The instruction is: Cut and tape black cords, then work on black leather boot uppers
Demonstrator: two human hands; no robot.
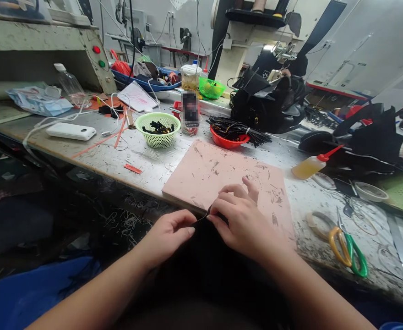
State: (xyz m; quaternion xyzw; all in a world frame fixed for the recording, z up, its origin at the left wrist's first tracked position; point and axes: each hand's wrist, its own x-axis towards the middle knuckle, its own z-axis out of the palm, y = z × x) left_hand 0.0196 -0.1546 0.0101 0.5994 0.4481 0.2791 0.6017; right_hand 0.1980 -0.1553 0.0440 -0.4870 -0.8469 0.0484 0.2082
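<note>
Pink board [222, 174] on a scuffed grey bench [146, 165]; fingers of both hands pinch a black strip [203, 216]

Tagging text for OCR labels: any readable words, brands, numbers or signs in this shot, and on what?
No text reads legibly.
Jar: label blurred out, unreadable.
Notebook: faint marks on the page, too small to read.
Machine panel with red and green buttons: no readable lettering.
Black bag: small white mark, too small to read.
Glue bottle, white box, pink board: no visible text.
</note>
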